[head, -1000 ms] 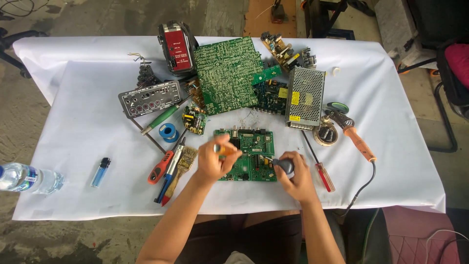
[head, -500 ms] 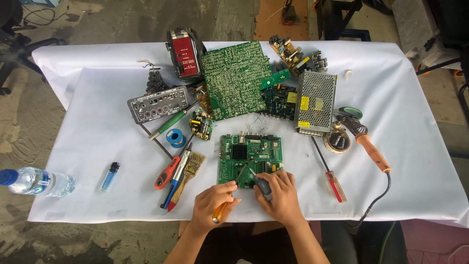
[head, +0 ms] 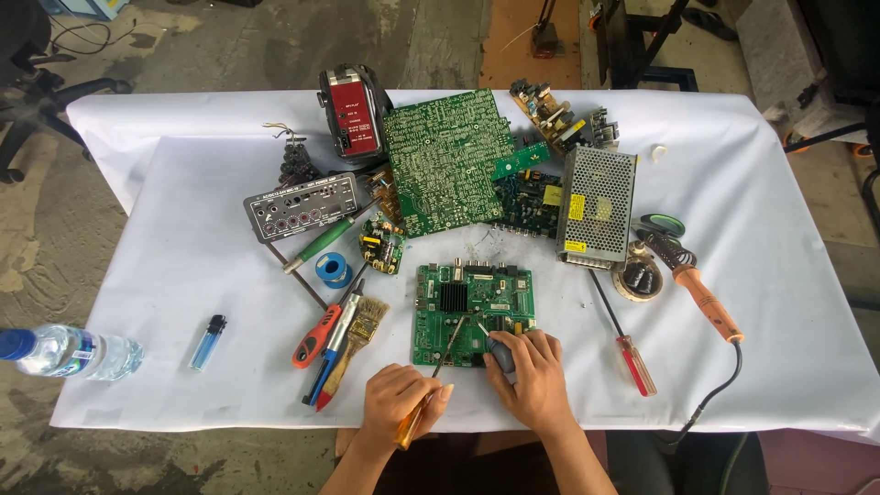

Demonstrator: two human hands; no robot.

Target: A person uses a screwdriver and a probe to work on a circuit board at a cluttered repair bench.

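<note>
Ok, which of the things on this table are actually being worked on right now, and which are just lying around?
In use:
small green circuit board
orange-handled screwdriver, in the left hand
dark-handled tool, in the right hand

Lying about:
large green board
soldering iron
red screwdriver
brush
blue lighter
water bottle

- Bright, even daylight; the white tablecloth point(head: 183, 275) looks nearly overexposed.
- Shadows beside things on the tablecloth are soft and short.
- Focus is sharp across the tablecloth.
- The tablecloth's far edge bows slightly, wide-angle distortion.
</note>
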